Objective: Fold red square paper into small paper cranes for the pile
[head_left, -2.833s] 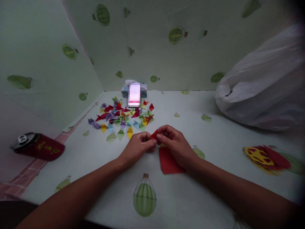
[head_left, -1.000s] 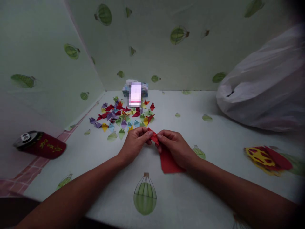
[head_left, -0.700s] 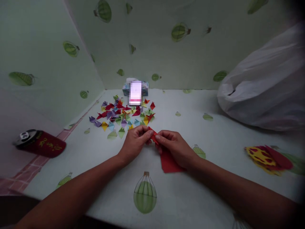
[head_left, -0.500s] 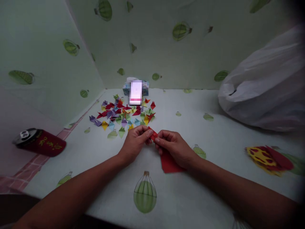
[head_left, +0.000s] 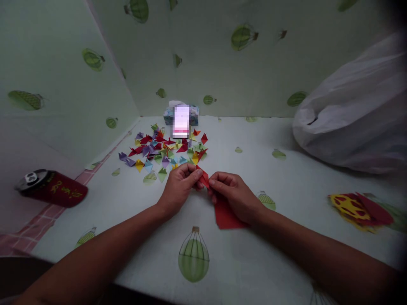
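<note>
A small folded piece of red paper is held between my two hands above the table. My left hand pinches its left side with thumb and fingers. At its right lower corner, my right hand grips it between thumb and forefinger. Flat on the table under my right hand lies red paper, partly covered by that hand. Just beyond my hands spreads a pile of small folded paper figures in red, purple, yellow, green, orange and blue.
A phone with a blurred bright screen leans against a tissue box at the back. The red can is at the left edge. On the right are a white plastic bag and red and yellow paper cut-outs.
The red folded piece has turned and shows more of its face between my fingers. My right fingertips have shifted slightly down its edge. The view has tilted a little.
</note>
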A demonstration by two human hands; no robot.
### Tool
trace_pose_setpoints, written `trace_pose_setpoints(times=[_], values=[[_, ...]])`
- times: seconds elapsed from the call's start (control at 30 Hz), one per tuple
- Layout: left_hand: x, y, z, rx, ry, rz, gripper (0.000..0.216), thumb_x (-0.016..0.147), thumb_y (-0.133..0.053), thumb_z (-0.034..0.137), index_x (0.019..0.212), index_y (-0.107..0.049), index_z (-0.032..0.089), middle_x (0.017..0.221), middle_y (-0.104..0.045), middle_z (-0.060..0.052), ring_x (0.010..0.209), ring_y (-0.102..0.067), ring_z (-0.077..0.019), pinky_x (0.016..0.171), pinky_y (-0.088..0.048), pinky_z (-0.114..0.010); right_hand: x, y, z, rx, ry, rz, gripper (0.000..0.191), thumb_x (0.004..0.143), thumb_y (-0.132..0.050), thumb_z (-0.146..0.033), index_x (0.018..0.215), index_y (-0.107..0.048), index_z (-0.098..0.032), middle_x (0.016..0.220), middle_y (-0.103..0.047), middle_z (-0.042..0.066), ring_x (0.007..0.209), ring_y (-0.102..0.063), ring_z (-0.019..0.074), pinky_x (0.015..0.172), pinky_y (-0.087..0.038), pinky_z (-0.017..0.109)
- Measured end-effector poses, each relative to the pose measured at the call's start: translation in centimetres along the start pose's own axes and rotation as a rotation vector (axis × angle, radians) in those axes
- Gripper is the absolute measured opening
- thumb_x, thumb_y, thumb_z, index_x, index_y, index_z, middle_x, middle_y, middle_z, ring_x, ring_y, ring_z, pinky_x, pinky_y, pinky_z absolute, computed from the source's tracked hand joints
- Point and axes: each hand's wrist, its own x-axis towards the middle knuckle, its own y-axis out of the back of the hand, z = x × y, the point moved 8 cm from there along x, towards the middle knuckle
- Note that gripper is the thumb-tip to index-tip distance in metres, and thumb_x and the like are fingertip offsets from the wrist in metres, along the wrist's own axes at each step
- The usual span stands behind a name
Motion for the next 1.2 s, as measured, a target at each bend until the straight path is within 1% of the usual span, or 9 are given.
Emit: trace_pose_setpoints(times=[0.1, 0.2, 0.4, 0.5, 0.67, 0.83, 0.97, 1.07, 1.2], values=[[0.0, -0.3, 0.2, 0.07, -0.021, -0.044, 0.019, 0.084, -0.069, 0.031, 0.076, -0.061, 0.015, 0.06, -0.063, 0.002, 0.055, -0.057, -0.0093, 0.057, -0.047, -0.022, 0.2, 0.4, -0.2, 0.014, 0.047, 0.022, 0.026, 0.089, -0.064, -0.039, 0.075, -0.06, -0.017, 0.067, -0.06, -0.001, 0.056, -0.051, 0.0101, 0.059, -0.038, 0.026], [-0.2, -0.7, 0.1, 0.102, 0.001, -0.093, 0.02, 0.084, -0.068, 0.031, 0.075, -0.06, 0.015, 0.059, -0.064, 0.001, 0.055, -0.058, -0.0097, 0.058, -0.047, -0.022, 0.4, 0.7, 0.1, 0.03, 0.063, 0.021, 0.024, 0.089, -0.065, -0.036, 0.076, -0.06, -0.016, 0.063, -0.061, -0.002, 0.056, -0.051, 0.0101, 0.06, -0.038, 0.026], [-0.3, -0.8, 0.1, 0.087, 0.0, -0.094, 0.02, 0.085, -0.067, 0.03, 0.076, -0.061, 0.015, 0.06, -0.067, 0.0, 0.056, -0.06, -0.0107, 0.059, -0.049, -0.023, 0.3, 0.6, 0.1, 0.039, 0.047, 0.008, 0.026, 0.086, -0.068, -0.035, 0.07, -0.059, -0.016, 0.058, -0.059, -0.002, 0.054, -0.049, 0.0097, 0.06, -0.036, 0.026], [-0.3, -0.8, 0.1, 0.084, 0.014, -0.088, 0.019, 0.085, -0.068, 0.031, 0.078, -0.062, 0.014, 0.061, -0.067, 0.0, 0.058, -0.062, -0.0109, 0.061, -0.05, -0.023, 0.1, 0.7, -0.4, -0.057, 0.061, 0.051, 0.028, 0.084, -0.07, -0.037, 0.069, -0.057, -0.017, 0.056, -0.057, -0.003, 0.054, -0.048, 0.0101, 0.057, -0.035, 0.026], [-0.3, -1.0, -0.4, 0.042, 0.098, -0.119, 0.02, 0.083, -0.069, 0.032, 0.078, -0.064, 0.014, 0.064, -0.067, 0.0, 0.058, -0.062, -0.0098, 0.061, -0.051, -0.022, -0.1, 1.5, -0.9, -0.15, 0.09, 0.161, 0.028, 0.087, -0.065, -0.038, 0.069, -0.057, -0.018, 0.055, -0.057, -0.003, 0.053, -0.047, 0.0104, 0.056, -0.035, 0.026], [-0.2, -0.8, -0.7, -0.016, 0.117, -0.099, 0.02, 0.081, -0.071, 0.032, 0.077, -0.064, 0.014, 0.061, -0.065, 0.002, 0.054, -0.059, -0.0082, 0.057, -0.049, -0.02, 0.2, 0.9, -0.8, -0.005, 0.108, 0.07, 0.03, 0.091, -0.06, -0.038, 0.07, -0.059, -0.017, 0.06, -0.06, -0.002, 0.056, -0.052, 0.0098, 0.06, -0.039, 0.026], [-0.2, -0.8, -0.6, -0.057, 0.125, -0.097, 0.02, 0.08, -0.072, 0.031, 0.073, -0.062, 0.014, 0.061, -0.064, 0.003, 0.05, -0.057, -0.0066, 0.052, -0.046, -0.019, 0.3, 0.8, -0.5, 0.061, 0.106, 0.032, 0.027, 0.09, -0.063, -0.037, 0.073, -0.06, -0.017, 0.063, -0.062, -0.002, 0.056, -0.052, 0.0089, 0.06, -0.039, 0.025], [-0.2, -0.9, -0.5, -0.057, 0.129, -0.1, 0.02, 0.08, -0.072, 0.03, 0.073, -0.061, 0.015, 0.06, -0.065, 0.002, 0.048, -0.056, -0.0065, 0.05, -0.045, -0.018, 0.3, 0.8, -0.5, 0.034, 0.108, 0.035, 0.025, 0.089, -0.064, -0.036, 0.073, -0.061, -0.016, 0.064, -0.061, -0.002, 0.056, -0.052, 0.0087, 0.059, -0.04, 0.024], [-0.2, -0.8, -0.5, -0.04, 0.124, -0.094, 0.02, 0.08, -0.072, 0.03, 0.073, -0.061, 0.015, 0.058, -0.065, 0.003, 0.048, -0.057, -0.0068, 0.051, -0.046, -0.018, 0.2, 1.0, -1.0, -0.083, 0.125, 0.071, 0.026, 0.088, -0.064, -0.037, 0.071, -0.061, -0.016, 0.063, -0.06, -0.002, 0.054, -0.052, 0.0091, 0.058, -0.04, 0.025]])
